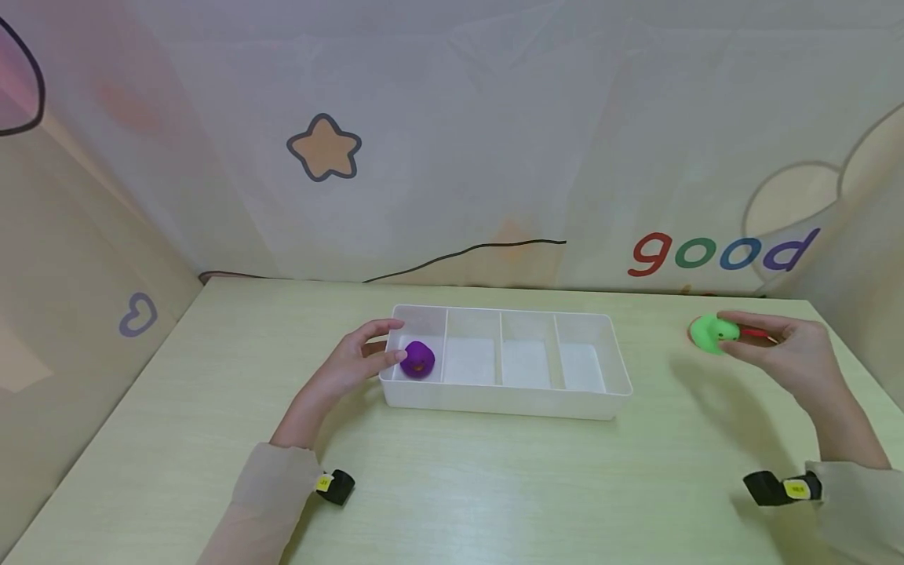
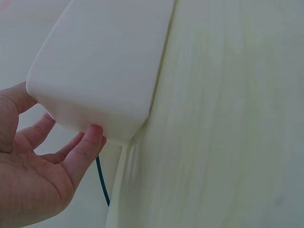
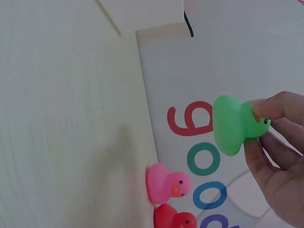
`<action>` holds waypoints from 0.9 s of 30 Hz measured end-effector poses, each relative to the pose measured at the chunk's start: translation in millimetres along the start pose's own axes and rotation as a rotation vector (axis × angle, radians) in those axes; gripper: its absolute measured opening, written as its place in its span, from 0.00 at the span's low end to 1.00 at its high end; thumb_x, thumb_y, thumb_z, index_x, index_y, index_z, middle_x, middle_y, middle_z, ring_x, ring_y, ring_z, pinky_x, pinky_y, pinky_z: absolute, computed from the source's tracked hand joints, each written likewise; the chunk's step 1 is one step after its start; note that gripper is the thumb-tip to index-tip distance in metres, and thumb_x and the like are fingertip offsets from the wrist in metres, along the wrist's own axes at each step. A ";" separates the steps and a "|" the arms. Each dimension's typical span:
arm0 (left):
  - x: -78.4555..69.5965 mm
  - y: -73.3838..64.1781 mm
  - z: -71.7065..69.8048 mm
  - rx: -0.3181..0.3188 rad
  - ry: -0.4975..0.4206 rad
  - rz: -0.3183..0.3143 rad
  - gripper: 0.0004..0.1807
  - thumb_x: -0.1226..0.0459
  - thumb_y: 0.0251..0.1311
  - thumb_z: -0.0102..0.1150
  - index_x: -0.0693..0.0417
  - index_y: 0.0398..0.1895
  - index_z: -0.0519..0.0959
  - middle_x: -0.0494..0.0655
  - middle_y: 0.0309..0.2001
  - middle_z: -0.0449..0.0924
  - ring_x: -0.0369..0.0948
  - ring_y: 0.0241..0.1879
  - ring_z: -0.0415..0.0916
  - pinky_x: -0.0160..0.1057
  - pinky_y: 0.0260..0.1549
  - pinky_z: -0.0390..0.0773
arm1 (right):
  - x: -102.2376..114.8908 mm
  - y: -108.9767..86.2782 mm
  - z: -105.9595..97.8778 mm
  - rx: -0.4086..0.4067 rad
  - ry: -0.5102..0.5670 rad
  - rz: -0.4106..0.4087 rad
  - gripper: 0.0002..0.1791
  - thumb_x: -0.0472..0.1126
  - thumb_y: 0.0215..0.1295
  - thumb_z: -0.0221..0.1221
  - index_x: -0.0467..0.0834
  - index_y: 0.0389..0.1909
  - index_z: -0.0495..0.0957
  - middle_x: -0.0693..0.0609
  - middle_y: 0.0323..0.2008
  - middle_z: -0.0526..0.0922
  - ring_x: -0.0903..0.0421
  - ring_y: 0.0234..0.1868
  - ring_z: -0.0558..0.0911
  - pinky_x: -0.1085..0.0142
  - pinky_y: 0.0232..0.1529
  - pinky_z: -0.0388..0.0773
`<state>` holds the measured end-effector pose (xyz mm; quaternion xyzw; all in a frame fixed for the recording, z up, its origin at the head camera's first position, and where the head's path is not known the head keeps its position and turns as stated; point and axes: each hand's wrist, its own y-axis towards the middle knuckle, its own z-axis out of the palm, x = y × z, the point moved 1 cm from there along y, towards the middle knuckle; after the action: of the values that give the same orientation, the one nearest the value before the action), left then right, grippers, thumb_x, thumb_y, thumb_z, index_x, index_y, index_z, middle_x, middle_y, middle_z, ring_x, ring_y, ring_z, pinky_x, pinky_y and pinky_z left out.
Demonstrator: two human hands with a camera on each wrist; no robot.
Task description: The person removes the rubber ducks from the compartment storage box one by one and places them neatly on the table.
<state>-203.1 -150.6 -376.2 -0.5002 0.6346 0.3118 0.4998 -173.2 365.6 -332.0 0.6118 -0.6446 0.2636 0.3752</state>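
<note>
My right hand (image 1: 798,353) pinches a green rubber duck (image 3: 229,126) by its head, above the table to the right of the tray. In the right wrist view a pink duck (image 3: 161,184) and a red duck (image 3: 173,218) sit side by side on the table below it; the head view shows them mostly hidden behind the hand and the green duck. At the left end of the white tray (image 1: 494,399), my left hand (image 1: 353,361) grips the end wall, thumb at the rim. A purple duck (image 1: 418,359) lies in the tray's leftmost compartment, close to that thumb.
Three more compartments line the tray to the right of the purple duck. Behind the light wooden table (image 1: 466,471) rises a printed cloth backdrop (image 1: 452,141) with a star and the word "good". Cloth also hangs at both sides.
</note>
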 end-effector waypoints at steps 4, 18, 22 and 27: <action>-0.4 0.2 0.5 0.001 -0.005 0.001 0.29 0.58 0.58 0.58 0.50 0.63 0.63 0.54 0.66 0.54 0.54 0.64 0.57 0.55 0.57 0.64 | -28.7 8.0 -6.4 0.012 0.026 -0.013 0.21 0.39 0.51 0.66 0.45 0.50 0.79 0.79 0.33 0.76 0.78 0.36 0.74 0.84 0.32 0.72; 0.9 0.3 -0.1 0.003 -0.018 0.011 0.29 0.59 0.58 0.58 0.52 0.63 0.63 0.54 0.66 0.55 0.54 0.64 0.58 0.53 0.56 0.65 | -117.9 34.1 -19.2 -0.001 -0.118 0.062 0.29 0.53 0.48 0.67 0.47 0.52 0.77 0.81 0.38 0.71 0.80 0.39 0.68 0.86 0.33 0.70; 0.8 0.3 -0.3 0.002 -0.011 0.006 0.30 0.59 0.58 0.59 0.51 0.63 0.63 0.54 0.66 0.55 0.54 0.64 0.57 0.54 0.57 0.64 | -99.4 26.1 -17.1 0.023 -0.194 0.106 0.29 0.54 0.51 0.65 0.47 0.54 0.76 0.67 0.46 0.74 0.60 0.50 0.68 0.82 0.33 0.68; 0.5 0.5 -0.4 0.001 -0.007 -0.002 0.30 0.58 0.58 0.59 0.50 0.63 0.63 0.53 0.66 0.54 0.54 0.64 0.57 0.55 0.57 0.63 | -64.4 13.0 -12.7 0.088 -0.218 0.124 0.29 0.51 0.55 0.62 0.40 0.55 0.73 0.35 0.57 0.68 0.35 0.55 0.60 0.74 0.32 0.67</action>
<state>-203.7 -151.0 -376.7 -0.4996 0.6325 0.3126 0.5026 -186.0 415.3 -375.1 0.6117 -0.7058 0.2464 0.2588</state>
